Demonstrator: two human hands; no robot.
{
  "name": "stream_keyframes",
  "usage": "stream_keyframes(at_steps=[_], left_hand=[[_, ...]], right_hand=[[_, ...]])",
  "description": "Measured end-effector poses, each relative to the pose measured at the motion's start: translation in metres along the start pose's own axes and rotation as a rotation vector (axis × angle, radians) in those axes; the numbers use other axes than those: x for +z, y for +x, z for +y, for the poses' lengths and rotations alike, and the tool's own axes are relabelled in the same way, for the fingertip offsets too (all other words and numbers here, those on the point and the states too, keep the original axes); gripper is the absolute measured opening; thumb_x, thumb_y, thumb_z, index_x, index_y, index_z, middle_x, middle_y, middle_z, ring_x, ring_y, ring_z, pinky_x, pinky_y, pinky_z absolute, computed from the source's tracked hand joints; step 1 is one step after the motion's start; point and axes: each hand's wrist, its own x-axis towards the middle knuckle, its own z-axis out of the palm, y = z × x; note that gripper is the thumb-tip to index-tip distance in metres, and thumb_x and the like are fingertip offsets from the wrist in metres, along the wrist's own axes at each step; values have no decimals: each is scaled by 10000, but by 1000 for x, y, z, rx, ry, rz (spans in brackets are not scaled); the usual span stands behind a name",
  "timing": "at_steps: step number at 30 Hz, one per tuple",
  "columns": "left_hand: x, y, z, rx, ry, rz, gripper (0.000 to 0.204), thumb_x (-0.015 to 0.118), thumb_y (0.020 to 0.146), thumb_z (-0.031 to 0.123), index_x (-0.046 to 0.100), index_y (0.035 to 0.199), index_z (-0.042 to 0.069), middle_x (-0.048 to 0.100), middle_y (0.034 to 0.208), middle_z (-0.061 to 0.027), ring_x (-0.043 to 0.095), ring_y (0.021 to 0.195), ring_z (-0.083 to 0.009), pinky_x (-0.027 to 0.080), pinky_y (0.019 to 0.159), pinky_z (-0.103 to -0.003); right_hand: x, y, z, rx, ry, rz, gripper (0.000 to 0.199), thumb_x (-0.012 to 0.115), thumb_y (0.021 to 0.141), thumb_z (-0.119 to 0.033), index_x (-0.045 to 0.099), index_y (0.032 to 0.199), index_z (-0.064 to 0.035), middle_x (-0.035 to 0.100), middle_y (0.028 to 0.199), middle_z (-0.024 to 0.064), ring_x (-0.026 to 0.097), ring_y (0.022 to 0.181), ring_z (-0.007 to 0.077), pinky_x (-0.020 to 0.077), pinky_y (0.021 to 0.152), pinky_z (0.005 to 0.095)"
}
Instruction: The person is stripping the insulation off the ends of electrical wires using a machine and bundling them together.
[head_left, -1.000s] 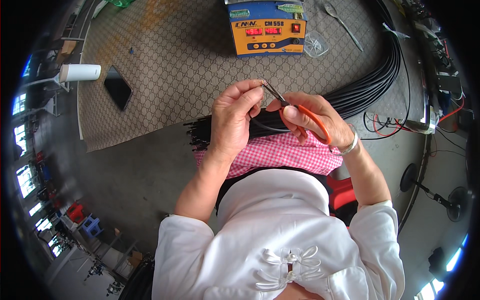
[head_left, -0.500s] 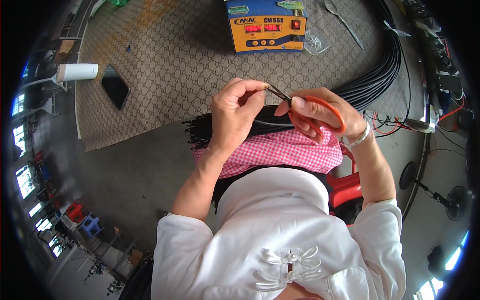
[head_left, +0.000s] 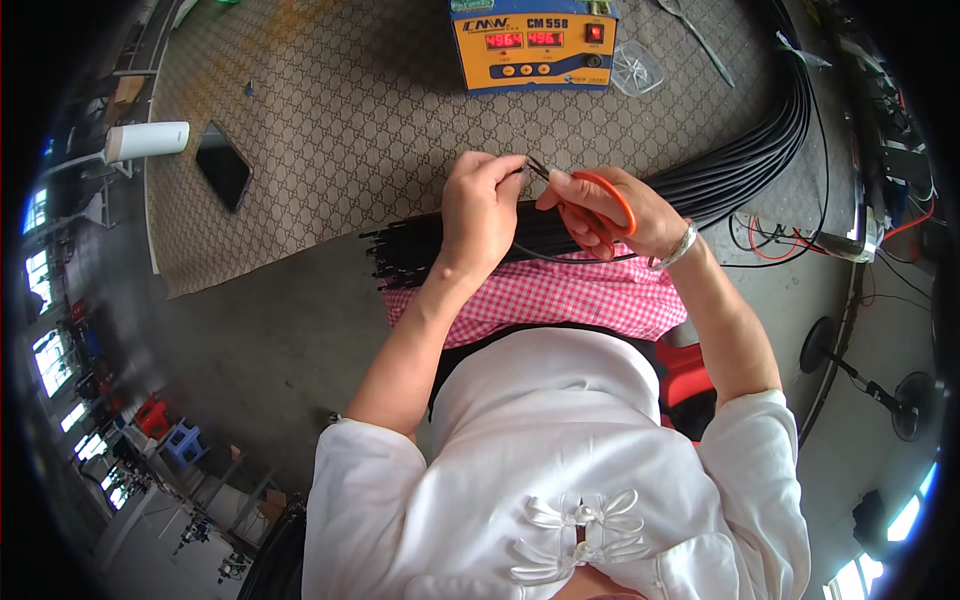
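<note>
My left hand [head_left: 476,215] pinches the end of a thin black cable [head_left: 545,256] between thumb and fingertips. From below that hand the cable curves off to the right. Orange-handled scissors [head_left: 629,207] sit in my right hand [head_left: 650,215], its fingers wrapped through and around the loops. Their blades reach left to the pinched cable end, right at my left fingertips; whether they touch it is too small to make out. Under both hands a thick bundle of black cables [head_left: 745,185] lies across my lap and the table edge, its cut ends fanned out at the left.
On the patterned table [head_left: 340,170] stands an orange and blue control box [head_left: 535,65] with red digits. Beside it are a clear plastic dish [head_left: 637,68] and a spoon [head_left: 700,42]. Farther left lie a dark phone [head_left: 223,167] and a white cup [head_left: 147,141].
My right hand has moved left with the scissors, closer to my left hand. The blades now sit nearer the left fingertips. The view has shifted slightly.
</note>
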Motion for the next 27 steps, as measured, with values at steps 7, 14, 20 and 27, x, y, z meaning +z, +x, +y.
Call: stream_keyframes(at_steps=[7,14,20,27], left_hand=[[5,-4,0,94,192,83,176,624,702,-34,630,873,5,562,747,-119,570,642,-267,458,578,-329],[3,-7,2,108,200,80,94,625,695,-43,609,779,-6,554,726,-112,572,658,-275,465,584,-341],[3,-9,2,104,161,70,91,620,698,-43,611,781,-8,542,738,-108,570,666,-277,475,585,-349],[3,-10,0,113,165,69,89,621,700,-40,613,784,-8,542,739,-110,571,655,-276,477,575,-348]], right_hand=[[0,3,4,53,70,16,538,443,896,-455,560,933,69,424,519,10,445,402,103,355,360,226],[1,7,3,80,86,11,529,445,899,-438,555,921,79,436,511,17,450,377,105,373,346,230],[3,12,-3,134,54,6,545,452,893,-449,556,910,86,440,505,22,455,372,108,379,327,236],[1,17,-2,135,45,-13,564,451,887,-468,563,903,85,443,497,24,451,372,112,369,328,230]])
